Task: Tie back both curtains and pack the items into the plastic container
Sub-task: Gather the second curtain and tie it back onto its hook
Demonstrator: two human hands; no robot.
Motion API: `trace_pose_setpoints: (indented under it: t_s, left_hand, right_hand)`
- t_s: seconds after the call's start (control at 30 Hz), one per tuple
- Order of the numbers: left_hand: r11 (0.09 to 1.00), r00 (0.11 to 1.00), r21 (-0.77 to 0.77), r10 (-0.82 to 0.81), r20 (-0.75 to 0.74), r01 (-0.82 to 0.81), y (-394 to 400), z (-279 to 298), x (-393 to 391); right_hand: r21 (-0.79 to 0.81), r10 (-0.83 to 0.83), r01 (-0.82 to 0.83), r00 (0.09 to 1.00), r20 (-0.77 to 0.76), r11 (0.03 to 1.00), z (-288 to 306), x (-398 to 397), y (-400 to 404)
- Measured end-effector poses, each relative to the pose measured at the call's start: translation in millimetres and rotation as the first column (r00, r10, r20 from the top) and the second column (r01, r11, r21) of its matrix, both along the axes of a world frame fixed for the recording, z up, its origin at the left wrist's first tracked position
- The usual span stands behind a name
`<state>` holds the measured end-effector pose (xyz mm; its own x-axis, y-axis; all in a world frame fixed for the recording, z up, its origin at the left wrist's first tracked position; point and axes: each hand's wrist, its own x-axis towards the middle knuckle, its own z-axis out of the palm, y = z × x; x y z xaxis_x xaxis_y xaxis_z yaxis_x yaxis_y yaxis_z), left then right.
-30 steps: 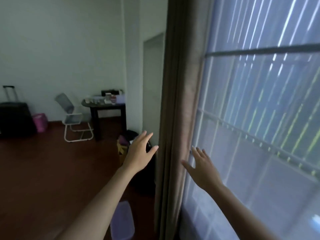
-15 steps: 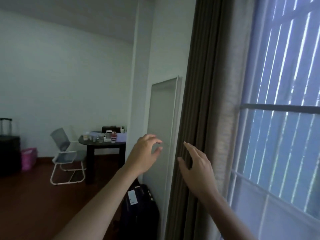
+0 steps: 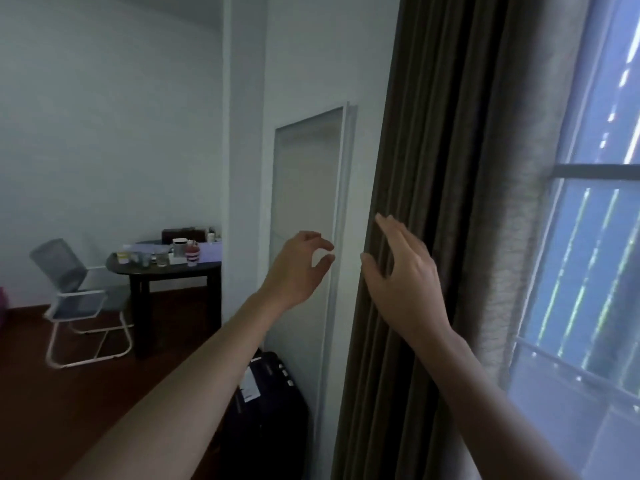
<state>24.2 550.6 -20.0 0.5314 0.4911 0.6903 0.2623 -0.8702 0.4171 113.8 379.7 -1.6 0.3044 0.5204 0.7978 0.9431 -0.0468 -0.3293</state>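
Note:
A dark brown curtain (image 3: 443, 161) hangs gathered in folds beside the window, with a lighter sheer edge on its right. My right hand (image 3: 403, 275) rests flat against the curtain's left folds, fingers spread and pointing up. My left hand (image 3: 299, 268) hovers just left of the curtain, in front of a white door frame, its fingers curled with thumb and forefinger close together and nothing in them. No tie-back or plastic container shows in this view.
A white door frame (image 3: 341, 209) stands left of the curtain. A dark suitcase (image 3: 266, 403) sits on the floor below my left arm. Farther back stand a round dark table (image 3: 162, 271) with several cups and a white-framed chair (image 3: 79, 303). The window (image 3: 595, 271) fills the right.
The view has tilted up from the floor to the wall and door frame. Both hands have risen along the curtain's left edge; my left hand's fingers have curled in.

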Motion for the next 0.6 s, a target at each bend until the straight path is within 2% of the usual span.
trace_pose_setpoints:
  t_s: [0.13, 0.27, 0.47, 0.6]
  left_hand:
    - [0.992, 0.991, 0.003, -0.124, 0.054, 0.124, 31, 14, 42]
    - [0.962, 0.953, -0.068, -0.249, 0.170, 0.263, 56, 28, 87]
    - [0.874, 0.869, -0.129, -0.429, 0.248, 0.468, 79, 52, 131]
    - [0.837, 0.823, -0.080, -0.507, 0.259, 0.541, 75, 62, 154]
  right_hand:
    - [0.067, -0.118, 0.117, 0.993, 0.015, 0.991, 7, -1, 11]
    - [0.150, -0.268, 0.268, 0.963, -0.020, 0.952, 3, -9, 20]
    - [0.146, -0.501, 0.508, 0.861, -0.083, 0.849, -6, -33, 28]
    - [0.154, -0.592, 0.594, 0.803, -0.066, 0.789, -8, -45, 10]
